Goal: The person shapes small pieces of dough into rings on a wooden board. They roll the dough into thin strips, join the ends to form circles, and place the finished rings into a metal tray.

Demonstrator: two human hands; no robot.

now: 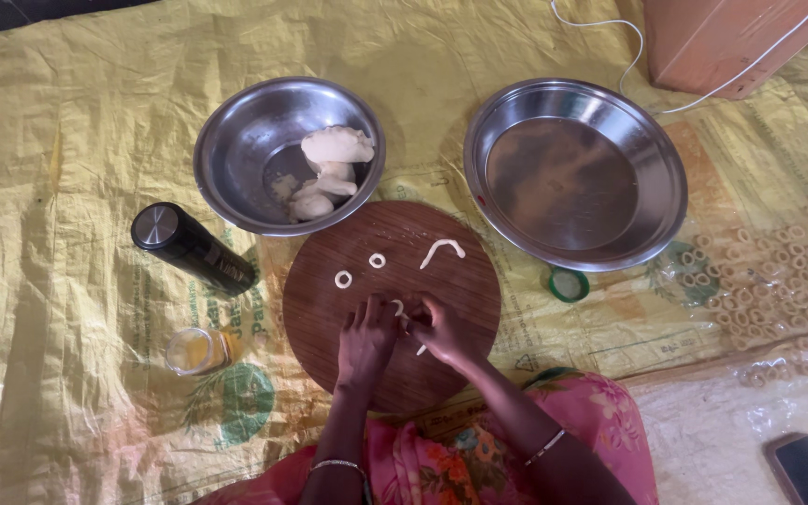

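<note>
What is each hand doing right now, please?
Left hand: fingers bent on the dough strip, over the board.
Right hand: pinching the same dough strip.

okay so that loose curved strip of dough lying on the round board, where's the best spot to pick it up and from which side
Probably at the middle of the dough strip, pinched across its width from above. It lies flat and thin on the wooden board, apart from the two dough rings, so nothing blocks a top approach; lifting one end would likely stretch it.
</note>
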